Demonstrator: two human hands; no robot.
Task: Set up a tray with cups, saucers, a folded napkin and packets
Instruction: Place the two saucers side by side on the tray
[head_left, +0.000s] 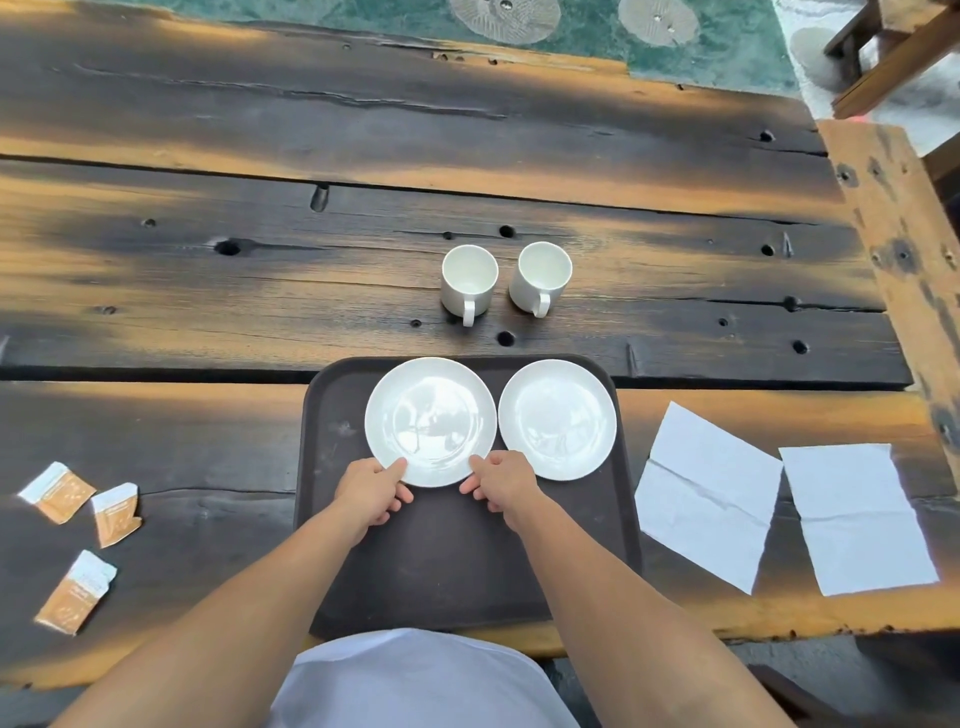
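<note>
White saucer (430, 422) pinched at near rim by left hand (371, 491) and right hand (501, 486), thumbs on top (probably squaring it beside second saucer (557, 419)), mid-frame on dark tray (457, 545). Cups (469, 280) above, napkins (709, 493) right, packets (117, 514) lower left.

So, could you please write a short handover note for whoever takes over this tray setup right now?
Left hand and right hand each pinch the near rim of the left saucer. It and the right saucer lie on the tray: saucers done. Left to do: cups stand on the table beyond the tray, packets lie left of it, napkins lie unfolded to its right.
</note>
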